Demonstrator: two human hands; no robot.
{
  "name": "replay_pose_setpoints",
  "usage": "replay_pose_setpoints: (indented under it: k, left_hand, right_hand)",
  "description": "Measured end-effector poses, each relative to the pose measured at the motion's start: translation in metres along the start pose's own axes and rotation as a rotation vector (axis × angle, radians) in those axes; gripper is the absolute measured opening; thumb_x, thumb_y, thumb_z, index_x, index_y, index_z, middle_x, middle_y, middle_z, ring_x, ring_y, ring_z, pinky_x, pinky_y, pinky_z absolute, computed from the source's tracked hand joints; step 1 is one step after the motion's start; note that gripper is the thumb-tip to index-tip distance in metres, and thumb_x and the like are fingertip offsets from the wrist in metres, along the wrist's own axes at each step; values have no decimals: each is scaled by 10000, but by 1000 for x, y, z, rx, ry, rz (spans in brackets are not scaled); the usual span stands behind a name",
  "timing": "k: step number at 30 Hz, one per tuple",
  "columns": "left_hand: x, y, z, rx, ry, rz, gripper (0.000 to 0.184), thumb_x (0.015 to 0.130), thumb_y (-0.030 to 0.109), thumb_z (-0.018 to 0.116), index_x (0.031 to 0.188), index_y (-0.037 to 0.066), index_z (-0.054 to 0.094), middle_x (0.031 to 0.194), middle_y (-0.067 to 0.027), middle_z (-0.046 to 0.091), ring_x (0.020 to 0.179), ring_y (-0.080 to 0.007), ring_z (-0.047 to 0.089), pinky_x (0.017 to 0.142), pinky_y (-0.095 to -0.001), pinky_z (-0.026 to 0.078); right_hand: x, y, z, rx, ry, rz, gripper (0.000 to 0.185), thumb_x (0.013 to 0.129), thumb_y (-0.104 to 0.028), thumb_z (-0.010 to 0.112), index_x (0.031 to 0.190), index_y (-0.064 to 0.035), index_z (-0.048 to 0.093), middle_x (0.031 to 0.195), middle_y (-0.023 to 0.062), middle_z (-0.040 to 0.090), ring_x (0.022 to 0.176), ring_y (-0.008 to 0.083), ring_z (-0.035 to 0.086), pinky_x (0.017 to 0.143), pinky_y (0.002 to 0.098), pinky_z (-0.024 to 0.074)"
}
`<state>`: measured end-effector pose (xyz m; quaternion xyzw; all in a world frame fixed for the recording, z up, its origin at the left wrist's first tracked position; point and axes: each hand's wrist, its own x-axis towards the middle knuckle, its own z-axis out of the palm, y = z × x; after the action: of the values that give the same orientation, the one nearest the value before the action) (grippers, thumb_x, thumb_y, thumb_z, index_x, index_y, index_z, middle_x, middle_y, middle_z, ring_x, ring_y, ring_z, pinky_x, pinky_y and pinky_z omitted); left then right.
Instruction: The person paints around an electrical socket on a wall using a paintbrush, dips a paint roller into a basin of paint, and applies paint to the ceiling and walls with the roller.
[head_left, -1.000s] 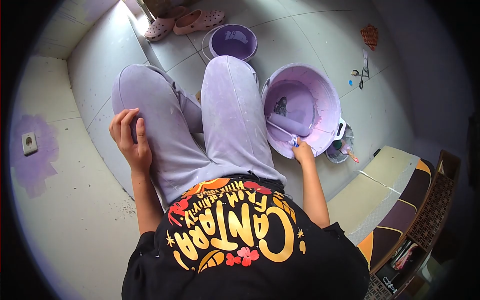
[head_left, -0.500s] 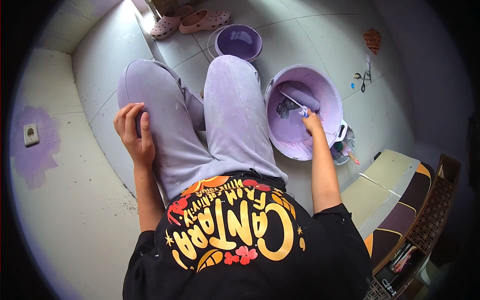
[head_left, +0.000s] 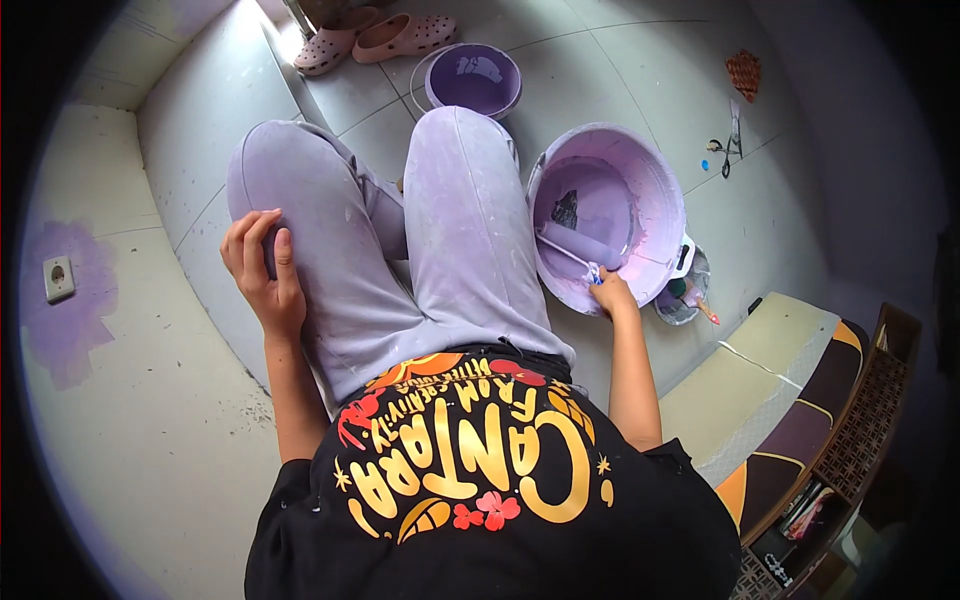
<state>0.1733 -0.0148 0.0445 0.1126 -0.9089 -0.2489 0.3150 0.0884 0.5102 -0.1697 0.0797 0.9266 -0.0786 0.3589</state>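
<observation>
My right hand (head_left: 612, 294) is closed around the handle of a paint roller (head_left: 580, 246), over the near side of a large paint-stained tub (head_left: 662, 205). The roller's lilac sleeve lies low inside the tub, in or just above the purple paint (head_left: 604, 205). A dark patch (head_left: 566, 208) shows beside the sleeve on the tub's bottom. My left hand (head_left: 264, 272) rests on the side of my bent leg, its fingers apart and holding nothing.
A smaller bucket of purple paint (head_left: 474, 80) stands beyond my knees, near pink clogs (head_left: 405, 38). Behind the tub, a brush (head_left: 695, 298) rests in a container. Scissors (head_left: 726, 152) lie on the tiles. A wall socket (head_left: 59, 279) is at left, a folded mattress (head_left: 765, 370) at right.
My right hand has drawn the roller from the tub's far side toward its near side. The left hand stays on my leg. The view has shifted slightly.
</observation>
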Motion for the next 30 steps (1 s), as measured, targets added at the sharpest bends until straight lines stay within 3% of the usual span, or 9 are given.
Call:
replay_pose_setpoints:
  k: [1, 2, 5, 6, 9, 14, 17, 25, 30]
  left_hand:
    - [0, -1, 0, -4, 0, -1, 189, 949, 139, 603, 1091, 38, 675, 1122, -103, 623, 1128, -276, 521, 1015, -391, 378]
    - [0, 0, -1, 1, 0, 5, 189, 950, 140, 602, 1091, 38, 676, 1123, -103, 623, 1128, -276, 520, 1015, -390, 378]
    - [0, 1, -2, 6, 1, 12, 189, 951, 143, 600, 1090, 39, 675, 1126, -101, 621, 1129, -275, 518, 1016, -390, 378]
    - [0, 1, -2, 2, 1, 10, 190, 951, 144, 600, 1091, 39, 675, 1127, -100, 621, 1130, -275, 517, 1016, -390, 377]
    - [0, 2, -4, 17, -22, 20, 197, 969, 141, 574, 1103, 31, 669, 1151, -106, 616, 1148, -270, 514, 1028, -382, 376]
    - [1, 1, -6, 15, -27, 14, 206, 977, 141, 562, 1115, 27, 666, 1162, -112, 611, 1155, -270, 512, 1030, -380, 381]
    - [0, 0, -5, 10, -31, 9, 205, 974, 137, 567, 1117, 27, 666, 1160, -111, 607, 1157, -268, 510, 1026, -377, 385]
    - [1, -2, -5, -1, -35, 3, 198, 973, 134, 576, 1114, 26, 664, 1162, -110, 601, 1164, -263, 503, 1022, -368, 389]
    - [1, -2, -4, 7, -21, 0, 197, 973, 137, 577, 1112, 27, 664, 1161, -112, 606, 1155, -264, 512, 1026, -371, 386]
  right_hand:
    - [22, 17, 15, -66, 81, -77, 676, 804, -255, 666, 1435, -87, 490, 1022, 286, 693, 756, 323, 719, 703, 395, 564]
    - [46, 33, 25, -96, 182, -202, 633, 822, -219, 663, 1420, -87, 507, 827, 228, 698, 535, 266, 650, 529, 400, 528]
    - [55, 1, -31, 97, -130, 23, 647, 830, -174, 660, 1447, -101, 479, 683, 166, 644, 479, 255, 608, 454, 406, 488]
    - [46, -17, -49, 173, -143, 94, 562, 853, -142, 655, 1399, -110, 524, 586, 99, 563, 423, 214, 552, 384, 392, 425]
    - [65, -16, -53, 301, -32, 89, 462, 880, -163, 661, 1328, -131, 553, 592, 90, 568, 430, 190, 557, 377, 377, 413]
    - [57, -33, -115, 618, -234, 305, 190, 963, -280, 617, 1038, -115, 560, 573, 27, 469, 412, 120, 426, 366, 279, 369]
    - [82, -29, -114, 713, -212, 492, 201, 975, -305, 604, 999, -116, 542, 597, 39, 480, 428, 128, 441, 378, 272, 380]
    - [106, -51, -77, 531, 39, 373, 328, 989, -296, 570, 935, 27, 542, 555, 109, 510, 417, 212, 502, 367, 369, 409]
    - [100, -57, -46, 261, 36, 279, 340, 922, -228, 574, 1125, 39, 627, 719, 187, 693, 556, 273, 684, 520, 400, 537]
